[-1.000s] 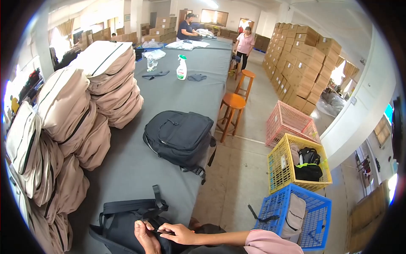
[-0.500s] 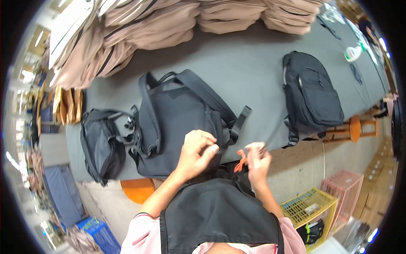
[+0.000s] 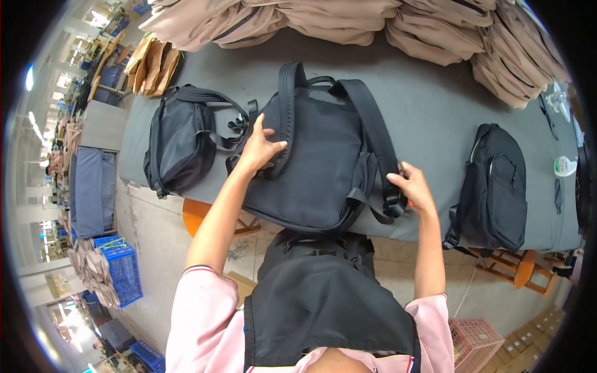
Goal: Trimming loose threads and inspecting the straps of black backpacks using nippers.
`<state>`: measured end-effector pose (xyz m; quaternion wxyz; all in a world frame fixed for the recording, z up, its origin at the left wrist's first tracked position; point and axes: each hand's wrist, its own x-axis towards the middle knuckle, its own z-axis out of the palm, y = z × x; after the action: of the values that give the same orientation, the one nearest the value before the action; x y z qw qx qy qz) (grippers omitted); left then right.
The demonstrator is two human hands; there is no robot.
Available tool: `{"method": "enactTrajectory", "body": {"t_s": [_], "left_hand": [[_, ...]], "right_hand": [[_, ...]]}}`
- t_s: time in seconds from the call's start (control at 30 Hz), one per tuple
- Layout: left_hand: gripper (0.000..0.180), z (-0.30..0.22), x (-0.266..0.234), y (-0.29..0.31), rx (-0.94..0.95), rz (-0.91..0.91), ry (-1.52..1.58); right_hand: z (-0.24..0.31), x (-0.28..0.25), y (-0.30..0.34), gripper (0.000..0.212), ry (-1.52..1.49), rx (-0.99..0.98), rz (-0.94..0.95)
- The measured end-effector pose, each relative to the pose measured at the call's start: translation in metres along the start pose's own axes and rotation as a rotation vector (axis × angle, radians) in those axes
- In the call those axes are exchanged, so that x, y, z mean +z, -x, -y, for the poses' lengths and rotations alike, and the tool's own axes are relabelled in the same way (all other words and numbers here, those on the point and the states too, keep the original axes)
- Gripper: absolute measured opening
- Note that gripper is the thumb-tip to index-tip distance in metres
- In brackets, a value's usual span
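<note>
A black backpack (image 3: 320, 168) lies in front of me, its back panel and shoulder straps facing up. My left hand (image 3: 256, 152) is at its left edge beside the left shoulder strap (image 3: 287, 105), thumb and fingers apart. On the other side, my right hand (image 3: 415, 191) is closed at the lower end of the right shoulder strap (image 3: 380, 133), near its black buckle. A bit of something orange shows under the right hand; the rest of it is hidden. Webbing hangs loose at the bag's lower right side.
A smaller black bag (image 3: 180, 140) lies left on the grey table (image 3: 429, 118), another black backpack (image 3: 497, 193) right. Beige bags (image 3: 336, 22) are piled along the far side. Wooden stools (image 3: 519, 270) stand under the table edge; a pink crate (image 3: 476, 342) is at lower right.
My hands have spread apart and reached forward, the left to the left strap, the right to the right strap's end. The orange thing is now mostly covered. The whole view has shifted.
</note>
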<state>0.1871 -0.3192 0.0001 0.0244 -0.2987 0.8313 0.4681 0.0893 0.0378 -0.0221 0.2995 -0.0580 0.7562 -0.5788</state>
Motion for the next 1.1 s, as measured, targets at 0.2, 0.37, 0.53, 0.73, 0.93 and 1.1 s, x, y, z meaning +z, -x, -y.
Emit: {"method": "enactTrajectory", "body": {"t_s": [0.2, 0.37, 0.53, 0.73, 0.93, 1.1], "left_hand": [[0.054, -0.023, -0.005, -0.022, -0.196, 0.469, 0.362], [0.023, -0.049, -0.024, -0.027, -0.190, 0.492, 1.033], [0.028, -0.068, -0.131, -0.023, -0.040, 0.310, 0.672], [0.049, -0.035, -0.138, 0.033, 0.416, 0.487, 0.017], [0.043, -0.017, -0.117, 0.047, -0.063, 0.964, -0.376], [0.067, -0.016, -0.117, -0.016, 0.425, 0.146, -0.479]], "right_hand": [[0.103, -0.019, 0.008, 0.015, -0.555, -0.165, 0.083], [0.162, 0.019, 0.015, 0.022, -0.736, -0.227, 0.172], [0.163, 0.027, 0.028, 0.026, -0.819, -0.224, 0.044], [0.143, 0.067, 0.081, 0.040, -0.423, -0.078, -0.035], [0.065, 0.095, 0.122, 0.028, 0.328, -0.081, 0.056], [0.145, 0.114, 0.114, 0.061, 0.348, -0.095, -0.419]]}}
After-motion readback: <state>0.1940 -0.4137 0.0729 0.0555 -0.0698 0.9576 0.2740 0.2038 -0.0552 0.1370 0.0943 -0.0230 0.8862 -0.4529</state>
